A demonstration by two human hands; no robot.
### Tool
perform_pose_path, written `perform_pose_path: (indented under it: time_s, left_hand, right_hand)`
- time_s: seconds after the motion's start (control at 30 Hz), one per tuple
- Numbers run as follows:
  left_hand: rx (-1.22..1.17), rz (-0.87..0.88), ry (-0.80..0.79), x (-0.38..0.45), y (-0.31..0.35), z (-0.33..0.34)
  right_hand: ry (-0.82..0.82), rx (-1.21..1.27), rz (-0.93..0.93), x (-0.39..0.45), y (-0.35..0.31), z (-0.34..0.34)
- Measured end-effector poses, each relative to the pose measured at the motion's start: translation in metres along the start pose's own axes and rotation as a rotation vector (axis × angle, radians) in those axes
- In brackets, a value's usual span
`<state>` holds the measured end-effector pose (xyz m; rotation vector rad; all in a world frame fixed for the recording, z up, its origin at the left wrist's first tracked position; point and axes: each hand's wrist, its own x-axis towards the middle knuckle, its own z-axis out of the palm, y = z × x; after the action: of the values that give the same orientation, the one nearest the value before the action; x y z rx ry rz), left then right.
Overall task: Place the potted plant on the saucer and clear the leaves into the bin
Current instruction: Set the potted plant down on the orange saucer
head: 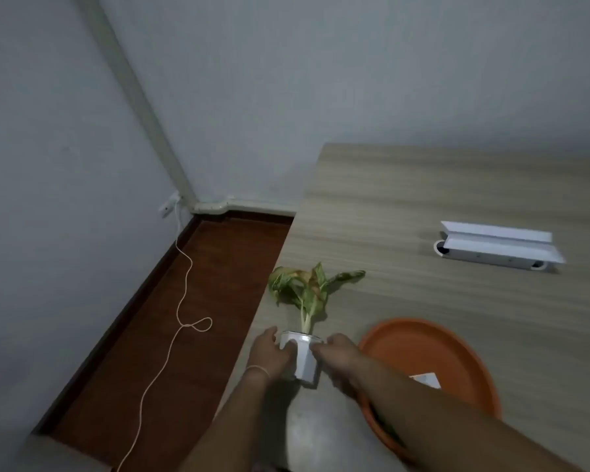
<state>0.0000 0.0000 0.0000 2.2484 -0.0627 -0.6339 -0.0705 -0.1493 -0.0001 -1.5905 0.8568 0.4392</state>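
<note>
A small white pot (304,359) with a green and yellow leafy plant (307,287) stands near the left edge of the wooden table (423,206). My left hand (269,356) grips the pot's left side and my right hand (338,356) grips its right side. An orange round saucer (440,352) lies on the table just right of the pot, partly hidden by my right forearm. A white scrap (426,379) lies in the saucer. Something green (385,427) shows at the saucer's near rim under my arm. No bin is in view.
A white box-like device (498,247) lies on the table at the far right. Left of the table is a drop to a red-brown floor (201,301) with a loose white cable (181,301) running from a wall socket (167,206).
</note>
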Motion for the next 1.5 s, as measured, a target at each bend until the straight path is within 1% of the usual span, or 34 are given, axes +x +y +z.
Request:
perform_pose_path:
  time_s: [0.13,0.23,0.37,0.5,0.63,0.7,0.87,1.0,1.1,1.23,1.37,1.5]
  left_hand:
    - [-0.096,0.028,-0.125,-0.002,-0.012,-0.002]
    - [-0.201,0.055,-0.184,-0.004,-0.015,-0.005]
    - [-0.199,0.058,-0.286,-0.001,-0.017,-0.012]
    - [-0.227,0.073,-0.321,-0.001,-0.012,-0.012]
    - [-0.307,0.141,-0.302,-0.012,0.008,-0.001]
    - [-0.338,0.161,-0.305,-0.019,0.029,0.013]
    - [-0.349,0.271,-0.354,-0.035,0.076,0.064]
    - [-0.286,0.316,-0.43,-0.037,0.096,0.107]
    - [-0.221,0.341,-0.465,-0.031,0.104,0.134]
    - [-0.184,0.402,-0.394,-0.027,0.101,0.164]
    - [-0.183,0.402,-0.348,-0.013,0.087,0.183]
    - [-0.109,0.438,-0.305,-0.014,0.093,0.187]
  right_hand:
    - [0.068,0.096,0.035,0.002,0.003,0.011]
    - [0.049,0.206,0.039,0.005,0.006,0.014]
    - [-0.028,0.452,0.056,0.007,0.013,0.017]
    - [-0.026,0.48,-0.016,-0.006,0.017,0.008]
    - [0.013,0.458,-0.197,-0.031,0.02,-0.024]
    - [0.072,0.43,-0.271,-0.04,0.023,-0.045]
    - [0.218,0.386,-0.372,-0.054,0.045,-0.103]
    - [0.267,0.384,-0.375,-0.055,0.069,-0.144]
    - [0.303,0.325,-0.35,-0.046,0.088,-0.165]
    - [0.363,0.282,-0.3,-0.042,0.103,-0.177]
    - [0.355,0.292,-0.322,-0.04,0.107,-0.18]
    - [0.348,0.24,-0.325,-0.039,0.108,-0.186]
